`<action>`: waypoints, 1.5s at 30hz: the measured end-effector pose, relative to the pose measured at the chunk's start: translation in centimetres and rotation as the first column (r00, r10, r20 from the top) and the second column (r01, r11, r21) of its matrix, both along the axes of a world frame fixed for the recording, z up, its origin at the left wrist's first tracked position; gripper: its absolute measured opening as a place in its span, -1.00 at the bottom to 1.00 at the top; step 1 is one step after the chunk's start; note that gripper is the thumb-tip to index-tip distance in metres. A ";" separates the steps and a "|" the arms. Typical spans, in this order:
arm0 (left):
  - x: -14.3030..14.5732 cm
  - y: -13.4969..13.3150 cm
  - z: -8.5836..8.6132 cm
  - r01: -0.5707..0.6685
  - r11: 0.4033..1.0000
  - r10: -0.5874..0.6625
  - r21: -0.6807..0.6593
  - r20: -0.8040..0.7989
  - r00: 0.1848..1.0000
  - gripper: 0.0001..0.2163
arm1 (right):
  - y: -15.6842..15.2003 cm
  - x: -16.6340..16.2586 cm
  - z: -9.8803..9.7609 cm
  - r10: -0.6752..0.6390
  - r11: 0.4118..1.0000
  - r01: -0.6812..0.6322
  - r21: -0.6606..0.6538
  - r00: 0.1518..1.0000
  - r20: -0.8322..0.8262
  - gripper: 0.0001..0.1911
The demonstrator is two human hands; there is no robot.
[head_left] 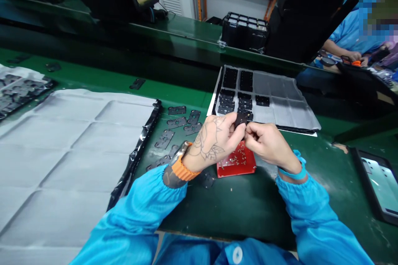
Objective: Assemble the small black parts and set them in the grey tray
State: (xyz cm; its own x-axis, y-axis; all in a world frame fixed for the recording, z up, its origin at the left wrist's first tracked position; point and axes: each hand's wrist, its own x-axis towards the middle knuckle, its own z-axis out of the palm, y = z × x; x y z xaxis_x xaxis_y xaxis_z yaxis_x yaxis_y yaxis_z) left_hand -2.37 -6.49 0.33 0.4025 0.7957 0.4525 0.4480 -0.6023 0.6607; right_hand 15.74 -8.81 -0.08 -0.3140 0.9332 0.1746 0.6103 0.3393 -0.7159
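Between thumb and fingers, my left hand (216, 138) grips a small black plastic plate (241, 119), held up above a red tray (238, 163). My right hand (269, 143) is closed in a pinch at the plate's right edge; whatever its fingertips hold is too small or hidden. Scattered in the red tray are many tiny metallic pieces. Left of my left hand, several loose black plates (176, 123) lie on the green table. Behind my hands, a sectioned white tray (275, 109) carries more black plates in rows on its left side.
A large white sectioned tray (71, 149) with black wrapped edges covers the left; another tray (18, 89) beyond it holds black parts. A phone-like device (381, 184) lies at the right. A black divided box (245, 33) stands on the ledge. A co-worker's hands (354, 56) show at upper right.
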 end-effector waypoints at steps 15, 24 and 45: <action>-0.3 0.3 0.0 0.033 0.997 -0.030 0.076 -0.046 0.999 -0.73 | 0.2 0.5 0.4 0.040 0.970 -0.079 -0.231 0.985 -0.169 -0.90; -0.6 0.1 0.1 0.040 0.999 -0.037 0.034 -0.077 0.996 -0.72 | 0.2 1.1 0.7 0.011 0.988 -0.024 -0.155 0.996 -0.086 -0.82; -0.5 -0.3 -1.1 0.160 0.943 -0.071 0.291 -0.293 0.954 -0.82 | 1.2 1.4 0.2 -0.110 0.983 0.063 -0.171 0.952 -0.287 -0.85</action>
State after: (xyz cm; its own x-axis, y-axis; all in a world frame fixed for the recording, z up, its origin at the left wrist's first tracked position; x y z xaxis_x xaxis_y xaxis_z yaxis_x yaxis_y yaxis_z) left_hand -2.83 -6.82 -0.76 0.6263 0.5755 0.5259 0.4998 -0.8141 0.2956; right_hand 17.09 -7.59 0.16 -0.1878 0.9776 0.0954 0.3869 0.1629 -0.9076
